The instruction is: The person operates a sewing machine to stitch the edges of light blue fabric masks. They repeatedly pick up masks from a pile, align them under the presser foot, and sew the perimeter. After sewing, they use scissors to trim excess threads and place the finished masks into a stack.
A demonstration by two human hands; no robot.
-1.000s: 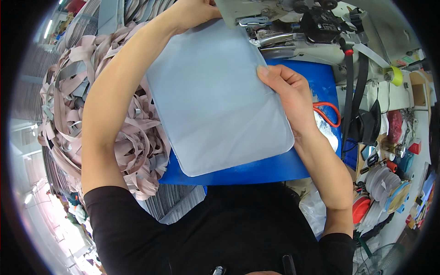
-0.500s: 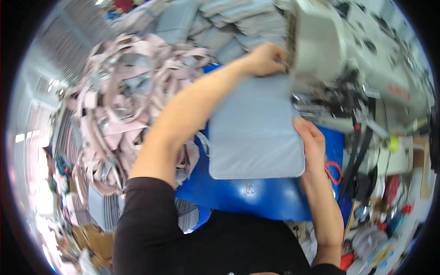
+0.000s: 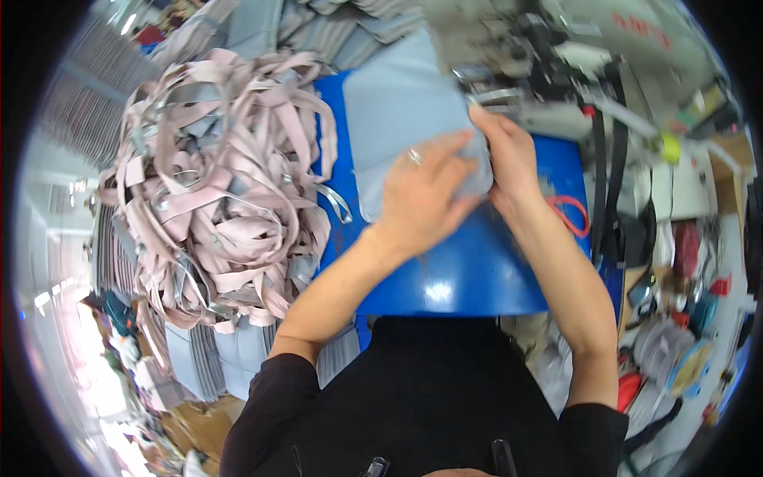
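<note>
A flat grey-blue fabric panel [image 3: 405, 103] with rounded corners lies on the blue work surface, its far right edge by the sewing machine [image 3: 517, 63]. My left hand [image 3: 429, 191], a ring on one finger, lies over the panel's near part with its fingers stretched toward the right edge. The panel's near right corner is between my two hands. My right hand [image 3: 510, 155] grips the right edge, thumb on top, the other fingers partly hidden.
Left of the panel is a big tangled heap of pink and grey straps [image 3: 230, 207]. Stacked grey panels [image 3: 195, 358] stand below it, and more pieces [image 3: 342, 36] are piled at the back. A red loop [image 3: 571, 216] lies on the blue surface [image 3: 469, 270] near my right forearm.
My left hand has come back from the panel's far end by the machine to its near part. My right hand stays at the right edge. The view has shifted.
</note>
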